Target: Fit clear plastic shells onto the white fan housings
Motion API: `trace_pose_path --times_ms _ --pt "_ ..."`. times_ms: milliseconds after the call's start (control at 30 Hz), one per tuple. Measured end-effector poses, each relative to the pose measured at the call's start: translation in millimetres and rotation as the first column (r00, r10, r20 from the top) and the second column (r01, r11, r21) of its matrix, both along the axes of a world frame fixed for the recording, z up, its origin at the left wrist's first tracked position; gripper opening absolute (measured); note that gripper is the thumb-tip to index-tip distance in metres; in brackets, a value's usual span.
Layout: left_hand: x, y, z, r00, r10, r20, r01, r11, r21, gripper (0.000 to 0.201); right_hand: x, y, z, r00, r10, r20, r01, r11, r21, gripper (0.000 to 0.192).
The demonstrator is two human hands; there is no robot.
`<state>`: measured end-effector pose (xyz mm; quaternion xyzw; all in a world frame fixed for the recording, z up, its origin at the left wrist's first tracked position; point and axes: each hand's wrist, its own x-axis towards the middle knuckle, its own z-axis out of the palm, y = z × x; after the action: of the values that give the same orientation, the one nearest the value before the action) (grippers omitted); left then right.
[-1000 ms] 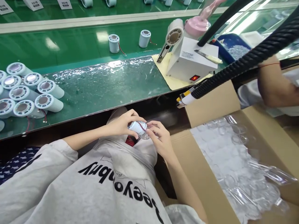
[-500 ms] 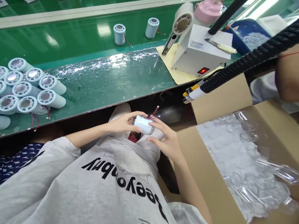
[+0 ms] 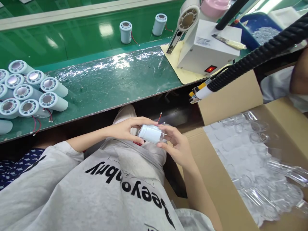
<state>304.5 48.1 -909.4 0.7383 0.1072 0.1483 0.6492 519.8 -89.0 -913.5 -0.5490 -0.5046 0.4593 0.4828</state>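
Note:
Above my lap I hold a light blue cylinder (image 3: 150, 133) on its side, with a thin red wire sticking up behind it. My left hand (image 3: 127, 129) grips its left end, thumb below and fingers along the top. The fingers and thumb of my right hand (image 3: 176, 144) close around the other end, where a clear plastic part (image 3: 162, 136) shows. Similar blue cylinders (image 3: 54, 101) with round metal-centred ends lie stacked at the left of the green bench (image 3: 108, 80). Two more stand upright farther back, including one blue cylinder (image 3: 125, 32) with a wire.
A white box-shaped device (image 3: 204, 48) with a lit red switch sits on a yellow sheet. A black flexible hose (image 3: 255, 56) crosses at the right. Below it, a cardboard box (image 3: 207, 173) holds clear plastic parts (image 3: 264, 192). A blue bin (image 3: 250, 24) and another person's arm (image 3: 299, 73) are beyond.
My right fingers and thumb have closed in on the cylinder's right end. My left fingers have stretched farther along its top. The view has shifted slightly.

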Motion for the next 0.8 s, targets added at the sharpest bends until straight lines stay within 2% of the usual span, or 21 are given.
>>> trace_pose_path --times_ms 233,500,667,800 --pt "-0.8 1.6 -1.8 1.000 -0.016 0.017 0.015 0.998 0.067 0.071 0.4 1.7 0.8 0.986 0.006 -0.165 -0.025 0.993 -0.113 0.052" --pt "0.5 1.4 -5.7 0.999 -0.028 0.041 0.025 0.997 0.079 0.071 -2.3 5.8 -2.6 0.954 -0.059 -0.296 -0.016 0.970 -0.244 0.048" --pt "0.6 1.4 -5.0 0.998 -0.032 0.050 0.028 0.996 0.087 0.071 -7.6 8.5 -5.1 0.922 -0.154 -0.355 0.031 0.944 -0.329 0.056" --pt "0.3 1.2 -3.6 0.999 -0.031 0.028 0.029 0.997 0.067 0.070 -12.6 12.4 -2.5 0.895 -0.153 -0.419 -0.040 0.908 -0.416 0.067"
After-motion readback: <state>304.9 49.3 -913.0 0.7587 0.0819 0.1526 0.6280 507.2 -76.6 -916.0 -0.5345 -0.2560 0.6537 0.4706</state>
